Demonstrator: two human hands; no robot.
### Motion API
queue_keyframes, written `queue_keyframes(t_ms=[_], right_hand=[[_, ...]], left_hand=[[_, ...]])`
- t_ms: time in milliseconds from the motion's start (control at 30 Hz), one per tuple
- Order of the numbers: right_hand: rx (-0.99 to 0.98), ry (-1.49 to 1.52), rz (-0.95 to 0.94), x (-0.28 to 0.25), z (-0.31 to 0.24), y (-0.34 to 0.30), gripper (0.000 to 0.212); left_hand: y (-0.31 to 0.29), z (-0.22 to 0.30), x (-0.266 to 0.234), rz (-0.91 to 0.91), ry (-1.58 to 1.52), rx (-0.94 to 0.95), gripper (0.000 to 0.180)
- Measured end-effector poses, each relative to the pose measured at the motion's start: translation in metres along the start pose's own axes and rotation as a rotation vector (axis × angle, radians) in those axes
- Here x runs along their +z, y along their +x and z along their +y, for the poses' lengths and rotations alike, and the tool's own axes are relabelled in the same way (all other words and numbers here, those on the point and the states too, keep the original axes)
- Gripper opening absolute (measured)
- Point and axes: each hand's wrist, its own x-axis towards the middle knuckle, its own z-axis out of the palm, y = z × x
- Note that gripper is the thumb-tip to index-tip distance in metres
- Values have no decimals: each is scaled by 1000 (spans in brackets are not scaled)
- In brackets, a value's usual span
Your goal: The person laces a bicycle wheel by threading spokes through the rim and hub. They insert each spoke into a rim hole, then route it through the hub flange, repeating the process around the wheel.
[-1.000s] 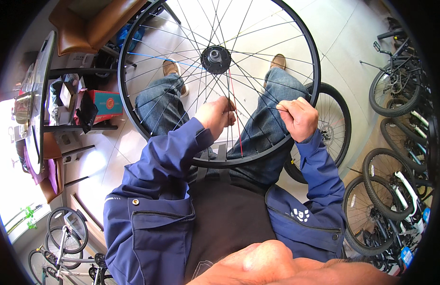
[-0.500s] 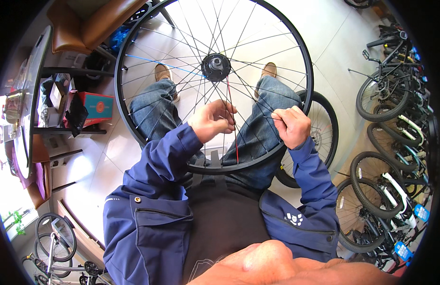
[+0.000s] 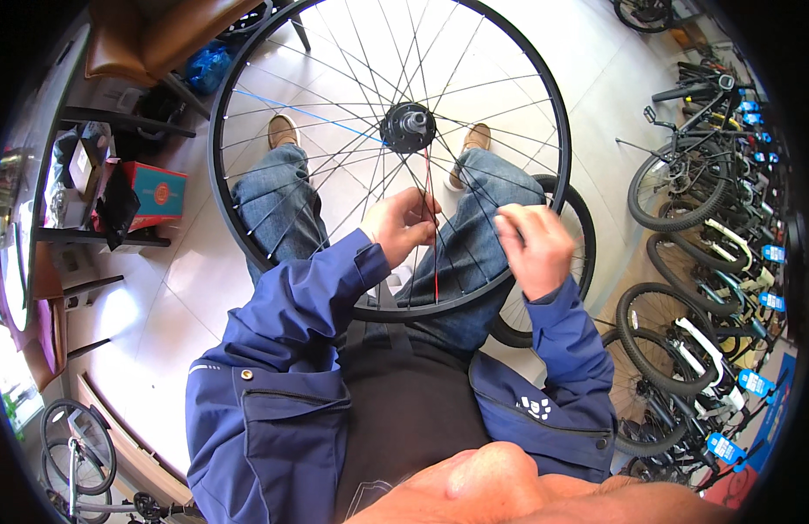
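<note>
A large black bicycle wheel without a tyre, its rim [image 3: 562, 113] tilted up before me, rests over my lap. In its middle sits a black hub [image 3: 408, 127] with thin spokes fanning out. Most spokes are black; one is blue [image 3: 317, 115] and one is red [image 3: 437, 271]. My left hand [image 3: 401, 227] reaches in among the lower spokes, thumb and fingers closed about the red spoke. Beside the rim's lower right, my right hand [image 3: 539, 249] has bent fingers, thumb and forefinger apart, near a black spoke and holding nothing I can see.
Another tyred wheel [image 3: 588, 253] stands behind the rim at right. Rows of bicycles [image 3: 675, 332] line the right side. At left are a glass-topped table [image 3: 51, 131], a red and teal box [image 3: 160, 194] and a brown chair [image 3: 151, 44]. A bicycle [image 3: 77, 454] stands lower left.
My right hand has loosened from its pinch on a spoke at the right. The left hand keeps its place at the red spoke. The view has shifted slightly, and the hub sits lower and further right.
</note>
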Motion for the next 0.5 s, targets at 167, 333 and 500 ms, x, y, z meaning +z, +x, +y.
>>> queue_keyframes(t_ms=[167,333,500], right_hand=[[333,438,-484,30,-23,-2,16],[740,794,-715,46,-15,-2,24],[808,958,-747,49,-4,0,24]], left_hand=[[8,-11,8,119,129,57,27],[12,-13,12,209,277,213,30],[14,-12,23,288,219,200,25]])
